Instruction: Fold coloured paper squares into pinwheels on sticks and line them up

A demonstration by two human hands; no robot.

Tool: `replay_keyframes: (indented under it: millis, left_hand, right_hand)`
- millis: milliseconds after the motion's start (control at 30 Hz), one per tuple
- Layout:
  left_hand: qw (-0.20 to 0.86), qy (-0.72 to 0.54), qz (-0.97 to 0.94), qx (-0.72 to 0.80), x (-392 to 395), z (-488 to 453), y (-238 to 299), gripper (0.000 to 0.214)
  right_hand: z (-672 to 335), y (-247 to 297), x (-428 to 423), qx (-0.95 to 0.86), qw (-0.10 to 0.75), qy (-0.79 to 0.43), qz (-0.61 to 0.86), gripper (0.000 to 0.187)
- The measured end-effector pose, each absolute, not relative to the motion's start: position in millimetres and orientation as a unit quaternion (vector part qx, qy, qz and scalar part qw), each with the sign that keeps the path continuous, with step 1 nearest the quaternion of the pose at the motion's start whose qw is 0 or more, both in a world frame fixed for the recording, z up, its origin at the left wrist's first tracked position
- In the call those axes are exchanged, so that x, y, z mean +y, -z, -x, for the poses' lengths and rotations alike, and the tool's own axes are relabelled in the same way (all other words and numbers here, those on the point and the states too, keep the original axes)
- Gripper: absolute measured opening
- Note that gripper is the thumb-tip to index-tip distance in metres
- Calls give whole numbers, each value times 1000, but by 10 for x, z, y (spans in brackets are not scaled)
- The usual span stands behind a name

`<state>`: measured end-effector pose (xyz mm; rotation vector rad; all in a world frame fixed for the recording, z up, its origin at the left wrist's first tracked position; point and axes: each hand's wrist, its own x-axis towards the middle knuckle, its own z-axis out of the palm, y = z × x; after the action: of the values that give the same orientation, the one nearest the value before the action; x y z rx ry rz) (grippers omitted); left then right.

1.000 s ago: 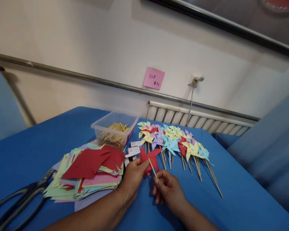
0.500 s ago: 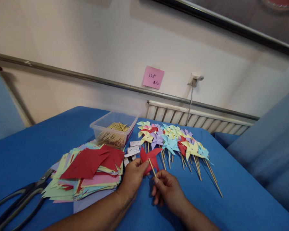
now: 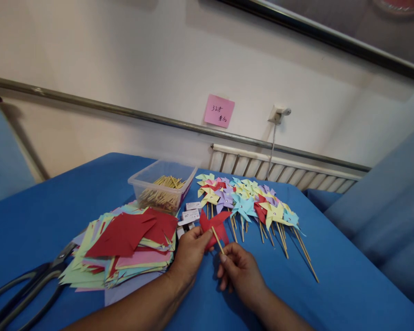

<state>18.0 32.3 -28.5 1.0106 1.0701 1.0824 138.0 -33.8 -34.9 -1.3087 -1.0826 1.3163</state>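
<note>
"What's different from a second ago?"

"Very little. The scene sits a touch further left in view. The left hand [image 3: 189, 255] keeps its hold on the red pinwheel [image 3: 214, 221], and the right hand [image 3: 240, 271] stays on the thin stick [image 3: 218, 240]."

"How is each grip?"

"Both narrow. The left thumb presses the paper and the stick's upper end together; the right thumb and forefinger pinch the stick lower down. It slants across the red blades, over the front middle of the bench [image 3: 331, 301]."

"Any room to move?"

"Blue cloth runs from the right hand to the bench's right edge. The left side is tighter: the paper stack [image 3: 117, 236] is just beside the left wrist, small white cartons [image 3: 191, 214] sit behind those knuckles, and the pinwheels on sticks [image 3: 243, 207] fan out beyond the red one."

"And materials?"

"Flat, matte paper in the stack, red on top, its edges ragged and pastel. The clear plastic box [image 3: 143, 185] holds pale, slim sticks. Dark-handled scissors [image 3: 43, 278] lie beside the stack, handles looping towards the near left. The fanned pinwheels have crisp folded blades, some with a shiny dot in the centre."
</note>
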Motion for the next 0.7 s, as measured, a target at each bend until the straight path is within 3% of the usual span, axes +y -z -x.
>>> replay_keyframes:
  millis: [267,700]
  left_hand:
    - [619,-472,-423,464,332,-191,253,31]
    - [604,-484,-424,470,333,-196,243,30]
  right_hand:
    - [-1354,353,-365,-428,509,-530,526,45]
    - [-1367,369,-335,-426,500,-543,523,50]
